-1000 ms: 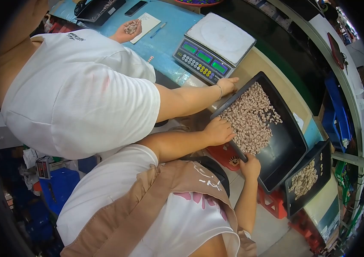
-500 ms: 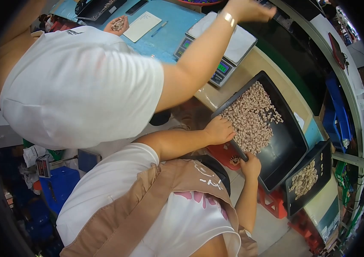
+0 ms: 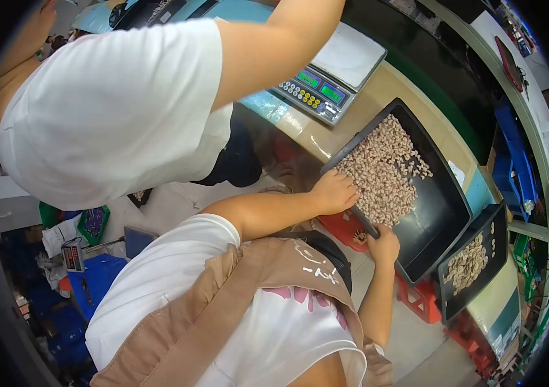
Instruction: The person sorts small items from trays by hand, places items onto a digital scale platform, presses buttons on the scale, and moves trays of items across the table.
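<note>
A black tray point(image 3: 439, 222) holds a heap of small pinkish-beige pieces point(image 3: 384, 174), too small to name, spread over its far-left part. My left hand point(image 3: 335, 191) is closed on the tray's near rim. Further right along that same rim, my right hand point(image 3: 384, 244) is wrapped round the edge, thumb on top. The right part of the tray's bottom shows bare black. A smaller black tray point(image 3: 497, 258) beside it holds flatter beige pieces point(image 3: 467, 266).
At my left a co-worker in a white shirt point(image 3: 113, 109) stretches an arm point(image 3: 274, 48) across a digital scale point(image 3: 326, 90) on the bench. Red plastic stools point(image 3: 419, 300) stand under the trays. Blue bins point(image 3: 97, 284) lie behind at left.
The co-worker's arm has moved up and left, uncovering more of the scale's keypad. Their hand with small pieces no longer shows. Both my hands keep the tray, which sits slightly further right in view.
</note>
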Action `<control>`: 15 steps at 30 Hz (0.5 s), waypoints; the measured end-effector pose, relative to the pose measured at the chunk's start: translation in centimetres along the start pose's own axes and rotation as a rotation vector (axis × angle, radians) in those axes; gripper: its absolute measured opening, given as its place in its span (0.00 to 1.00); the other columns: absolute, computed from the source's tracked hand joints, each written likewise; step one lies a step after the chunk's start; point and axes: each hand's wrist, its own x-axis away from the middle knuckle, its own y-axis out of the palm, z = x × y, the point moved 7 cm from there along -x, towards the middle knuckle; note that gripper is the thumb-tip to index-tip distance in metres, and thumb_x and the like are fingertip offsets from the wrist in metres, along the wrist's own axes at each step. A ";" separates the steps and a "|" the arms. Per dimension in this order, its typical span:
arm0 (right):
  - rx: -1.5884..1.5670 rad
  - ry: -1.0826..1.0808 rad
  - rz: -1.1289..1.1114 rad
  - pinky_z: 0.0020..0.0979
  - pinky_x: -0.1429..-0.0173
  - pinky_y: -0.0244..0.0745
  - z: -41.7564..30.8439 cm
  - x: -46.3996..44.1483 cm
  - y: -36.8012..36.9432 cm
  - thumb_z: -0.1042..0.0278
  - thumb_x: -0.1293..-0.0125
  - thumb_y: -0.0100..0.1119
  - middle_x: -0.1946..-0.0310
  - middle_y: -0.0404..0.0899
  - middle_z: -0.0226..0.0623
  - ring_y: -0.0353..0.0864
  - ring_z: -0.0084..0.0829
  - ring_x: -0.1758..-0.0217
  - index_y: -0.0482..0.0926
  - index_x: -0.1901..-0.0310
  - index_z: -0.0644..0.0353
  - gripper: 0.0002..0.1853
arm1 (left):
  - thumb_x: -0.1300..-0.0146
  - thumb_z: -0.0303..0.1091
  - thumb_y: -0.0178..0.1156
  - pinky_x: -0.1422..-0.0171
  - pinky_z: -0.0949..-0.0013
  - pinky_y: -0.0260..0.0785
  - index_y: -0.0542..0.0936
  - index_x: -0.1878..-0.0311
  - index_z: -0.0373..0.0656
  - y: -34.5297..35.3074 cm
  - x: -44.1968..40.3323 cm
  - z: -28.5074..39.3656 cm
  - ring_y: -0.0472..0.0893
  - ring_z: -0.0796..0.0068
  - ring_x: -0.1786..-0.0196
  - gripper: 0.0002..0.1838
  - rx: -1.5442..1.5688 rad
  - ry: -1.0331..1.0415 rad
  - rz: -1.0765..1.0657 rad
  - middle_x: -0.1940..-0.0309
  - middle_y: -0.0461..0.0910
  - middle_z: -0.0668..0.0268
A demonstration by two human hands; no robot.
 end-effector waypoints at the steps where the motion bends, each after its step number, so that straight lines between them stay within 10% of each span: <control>1: -0.002 0.005 -0.007 0.39 0.58 0.75 0.1 0.0 0.1 0.64 0.54 0.63 0.67 0.81 0.41 0.81 0.43 0.62 0.82 0.64 0.53 0.12 | 0.46 0.40 0.58 0.60 0.64 0.62 0.76 0.79 0.47 0.0 0.1 0.0 0.75 0.68 0.68 0.10 -0.006 0.001 0.001 0.77 0.74 0.68; 15: 0.012 0.004 0.002 0.38 0.58 0.74 -0.1 0.1 0.0 0.64 0.55 0.64 0.67 0.81 0.40 0.81 0.43 0.62 0.82 0.64 0.53 0.13 | 0.46 0.40 0.58 0.60 0.64 0.61 0.76 0.79 0.47 0.2 0.3 0.0 0.75 0.68 0.68 0.10 -0.005 -0.003 -0.005 0.77 0.73 0.68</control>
